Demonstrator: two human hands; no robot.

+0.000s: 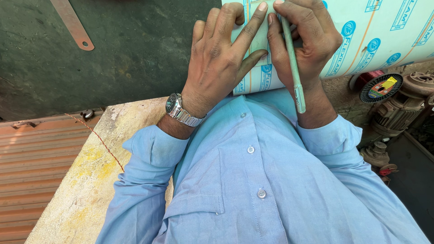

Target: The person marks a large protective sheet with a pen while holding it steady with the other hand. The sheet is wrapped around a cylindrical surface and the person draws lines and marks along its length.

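The sheet (361, 40) is white with blue and orange print, and it lies across the top of the view, just past the person's chest. Both hands are on its near edge.

The left hand (219, 58) lies flat and open on the sheet. Its fingers are spread and press down on a small pale piece (258, 38) that lies on the sheet. It grips nothing. It only holds things flat.

The right hand (305, 43) is closed around a pale green pen (293, 63). The pen tip points up, close to the edge of the small piece. The tip itself is hidden by the fingers.

To do this well, I think the left hand should press hard so the piece does not slip. The pen should stay tight against the piece's edge and move slowly.

There are no boxes or bowls to see. Right of the sheet's lower edge sits a spool (381, 86) with red wire on it. Below the spool are rusty motors (398, 108). Far left of the sheet, a metal strip (72, 22) lies on the dark floor.
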